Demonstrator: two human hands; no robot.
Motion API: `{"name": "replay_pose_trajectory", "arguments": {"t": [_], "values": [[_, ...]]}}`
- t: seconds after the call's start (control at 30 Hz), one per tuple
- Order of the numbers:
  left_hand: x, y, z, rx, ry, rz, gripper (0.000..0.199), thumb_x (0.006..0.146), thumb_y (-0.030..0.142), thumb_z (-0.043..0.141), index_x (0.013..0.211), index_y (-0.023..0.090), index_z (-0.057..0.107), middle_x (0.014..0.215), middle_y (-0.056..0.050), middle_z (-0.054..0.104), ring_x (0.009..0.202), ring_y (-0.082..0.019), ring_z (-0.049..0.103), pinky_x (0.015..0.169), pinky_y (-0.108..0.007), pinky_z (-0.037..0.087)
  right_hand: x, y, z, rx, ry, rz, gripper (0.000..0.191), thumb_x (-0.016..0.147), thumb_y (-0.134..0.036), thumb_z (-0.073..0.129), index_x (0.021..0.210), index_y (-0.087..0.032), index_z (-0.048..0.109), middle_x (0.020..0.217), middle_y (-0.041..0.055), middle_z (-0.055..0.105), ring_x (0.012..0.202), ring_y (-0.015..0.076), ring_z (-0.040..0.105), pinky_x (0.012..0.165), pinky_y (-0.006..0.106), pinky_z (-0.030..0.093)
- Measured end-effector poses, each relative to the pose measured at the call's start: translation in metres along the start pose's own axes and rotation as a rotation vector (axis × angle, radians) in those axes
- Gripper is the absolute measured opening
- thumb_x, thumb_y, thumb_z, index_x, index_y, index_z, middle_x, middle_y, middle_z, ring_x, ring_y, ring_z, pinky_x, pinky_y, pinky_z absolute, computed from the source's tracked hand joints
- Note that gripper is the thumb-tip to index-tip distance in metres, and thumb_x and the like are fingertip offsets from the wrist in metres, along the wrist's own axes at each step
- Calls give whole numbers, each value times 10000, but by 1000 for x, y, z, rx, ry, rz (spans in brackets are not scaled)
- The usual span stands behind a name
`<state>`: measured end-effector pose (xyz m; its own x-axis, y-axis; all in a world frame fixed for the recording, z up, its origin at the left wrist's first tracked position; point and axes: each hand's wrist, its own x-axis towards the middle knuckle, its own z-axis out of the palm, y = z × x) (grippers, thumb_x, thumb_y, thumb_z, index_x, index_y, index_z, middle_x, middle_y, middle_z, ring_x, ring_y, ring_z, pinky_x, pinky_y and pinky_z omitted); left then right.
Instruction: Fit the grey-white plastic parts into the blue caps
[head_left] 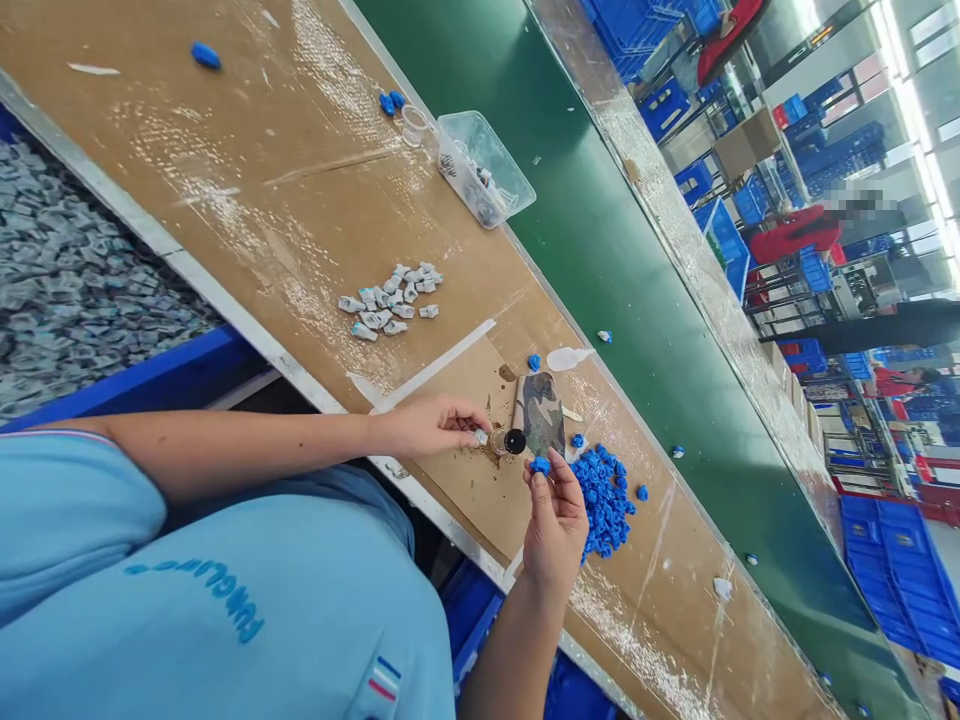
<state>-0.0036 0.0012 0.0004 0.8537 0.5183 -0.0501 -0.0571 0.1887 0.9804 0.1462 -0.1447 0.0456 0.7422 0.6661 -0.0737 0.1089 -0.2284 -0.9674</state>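
My left hand (431,424) pinches a small whitish-grey part (481,437) between thumb and fingertips. In my right hand (555,515) a small blue part (540,465) is held between thumb and fingers. A small jar with a black top (514,441) stands between the two hands, on a stained patch of the cardboard. Behind it lies a camouflage-patterned piece (543,412). Beside my right hand is a heap of blue parts (604,500). Farther left along the bench sits a loose group of whitish-grey parts (390,300).
A clear plastic box (487,170) with small items stands at the bench's far edge. Beyond runs a green conveyor belt (570,200) bearing a few small parts. A blue bin of grey parts (82,270) lies at the left. People in red work in the background.
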Motion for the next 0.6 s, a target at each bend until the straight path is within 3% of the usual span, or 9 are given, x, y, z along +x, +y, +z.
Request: {"name": "replay_pose_trajectory", "arguments": {"t": [0.13, 0.3, 0.43, 0.6], "values": [[2, -4, 3, -114, 28, -6, 213, 718, 196, 637, 917, 123, 620, 863, -42, 666, 809, -128, 597, 790, -273, 470, 2, -1, 2, -170, 3, -74, 347, 713, -365, 696, 1000, -172, 671, 932, 72, 706, 843, 180, 648, 812, 363, 515], [1, -3, 3, -144, -13, 7, 202, 724, 219, 656, 903, 126, 649, 860, -35, 677, 797, -121, 597, 763, -240, 464, 8, -3, 2, -542, 50, -347, 276, 798, -365, 621, 985, -181, 705, 959, 91, 706, 907, 199, 623, 863, 379, 471], [0, -1, 2, -93, -1, -14, 214, 731, 204, 651, 924, 114, 665, 833, -30, 683, 767, -112, 592, 732, -215, 459, 13, -3, 3, -649, 15, -531, 239, 833, -340, 595, 984, -196, 713, 912, 82, 725, 863, 193, 632, 814, 353, 483], [0, -1, 3, -124, 18, -48, 211, 722, 184, 658, 918, 106, 659, 860, -39, 691, 781, -112, 603, 751, -215, 469, 16, 0, 4, -701, -2, -617, 210, 845, -311, 595, 988, -215, 714, 900, 66, 731, 826, 180, 640, 789, 333, 489]]}}
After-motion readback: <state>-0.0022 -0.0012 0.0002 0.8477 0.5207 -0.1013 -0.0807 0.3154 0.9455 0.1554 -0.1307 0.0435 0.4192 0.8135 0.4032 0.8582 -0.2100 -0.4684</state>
